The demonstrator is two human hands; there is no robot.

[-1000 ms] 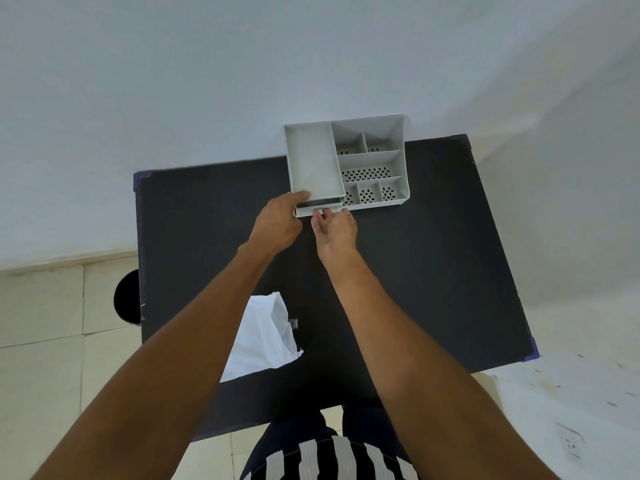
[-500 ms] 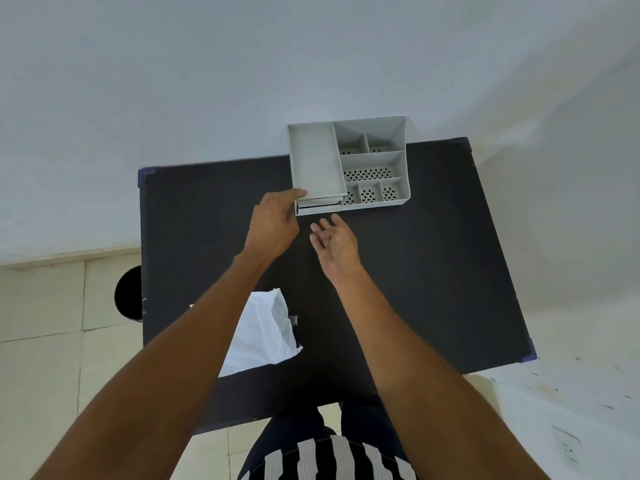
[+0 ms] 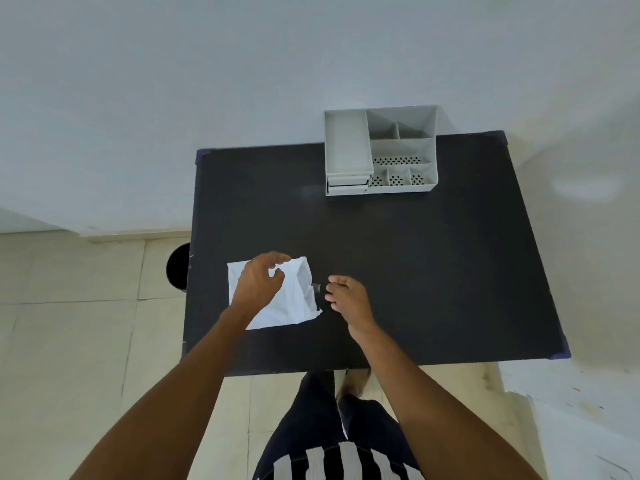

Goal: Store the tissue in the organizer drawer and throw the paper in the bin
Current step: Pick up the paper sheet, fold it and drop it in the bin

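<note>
At the near edge of the view, dark trousers and a striped garment (image 3: pixel 332 460) are seen, with both bare forearms reaching forward over the near edge of a black table (image 3: pixel 433 271). The left hand (image 3: pixel 258 284) is held over the white paper (image 3: pixel 287 303), which lies flat on the table at about seven o'clock from the table's middle; the fingers are curled loosely with a gap between thumb and fingertips, and nothing is clasped in them, though whether the palm touches the sheet cannot be told. The right hand (image 3: pixel 346 296) is placed just beside the paper's right edge, at its three o'clock, fingers bent and slightly spread, with nothing held. A small grey item lies between the paper and the right fingertips; it is too small to identify. A black round bin (image 3: pixel 178 268) is seen on the tiled floor at nine o'clock, partly hidden by the table's left edge. Farthest away, at about one o'clock, a grey organizer (image 3: pixel 381 150) is set against the wall, with its drawer (image 3: pixel 347 185) nearly closed at its front left. The tissue cannot be seen.
</note>
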